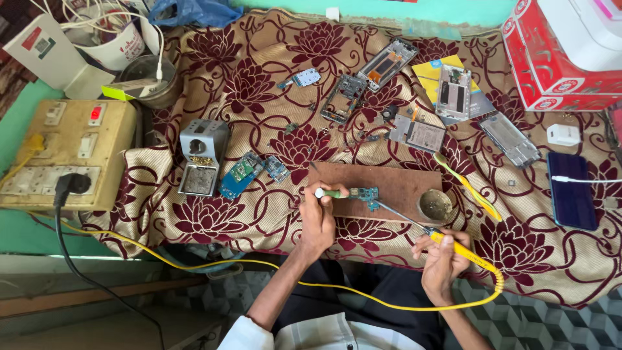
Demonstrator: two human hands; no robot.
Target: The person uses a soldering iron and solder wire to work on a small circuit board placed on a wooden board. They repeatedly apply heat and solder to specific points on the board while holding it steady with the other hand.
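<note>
We take the brown board (389,185) as our landmark. Far left of it sits the switch box (65,155) with a black plug, and nearer, left of the board, a grey metal stand (202,159) and a blue circuit piece (241,175). Our left hand (317,220) reaches to the board's left edge, fingers pinched around a green-handled tool (334,193). Its tip touches the small circuit board (364,194) lying on the board. Our right hand (444,259), below the board's right end, grips the yellow soldering iron (453,247); its tip meets the circuit board. A round tin (435,205) rests on the board's right corner.
</note>
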